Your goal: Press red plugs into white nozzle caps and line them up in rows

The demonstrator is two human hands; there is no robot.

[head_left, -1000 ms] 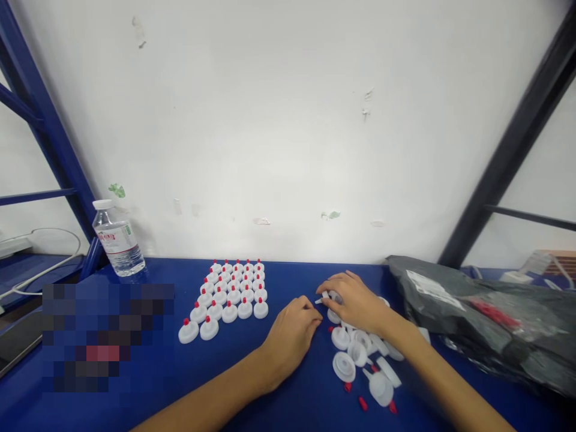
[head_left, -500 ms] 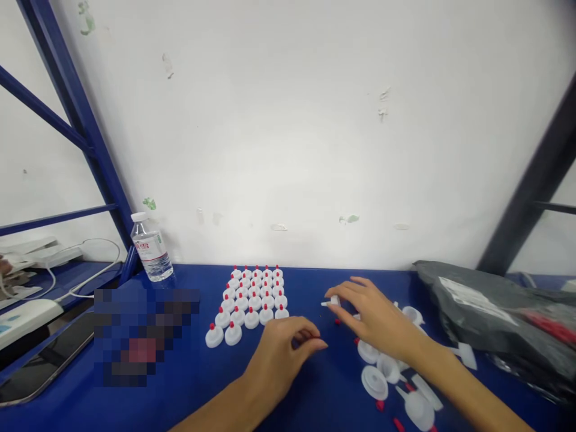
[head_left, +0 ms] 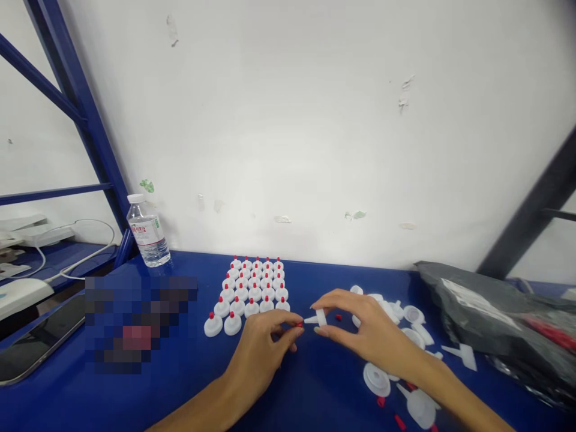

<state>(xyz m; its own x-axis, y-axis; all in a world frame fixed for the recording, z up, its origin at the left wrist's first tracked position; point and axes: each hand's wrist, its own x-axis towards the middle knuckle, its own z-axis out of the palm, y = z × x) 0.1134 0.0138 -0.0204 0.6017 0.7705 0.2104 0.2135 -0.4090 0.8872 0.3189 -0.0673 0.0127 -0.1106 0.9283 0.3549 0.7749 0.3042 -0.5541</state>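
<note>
A clear plastic bottle [head_left: 148, 234] of clear liquid bears a white label [head_left: 146, 231] with red characters, too small to read. Rows of white nozzle caps with red tips [head_left: 254, 293] stand on the blue worktop [head_left: 189, 384]. The left hand [head_left: 261, 343] pinches a red tip cap [head_left: 299, 324]; the right hand [head_left: 355, 318] grips a white nozzle cap [head_left: 320, 317], spout pointing at it. Loose white caps [head_left: 377, 379] lie near a dark plastic bag [head_left: 477, 318].

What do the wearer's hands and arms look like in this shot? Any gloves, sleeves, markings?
Left hand and right hand are both bare: five-fingered human hands, no gloves. No rings, watch or bracelet visible. Left forearm and right forearm show no sleeve down to the picture's edge. No cables or clear markings on either.
</note>
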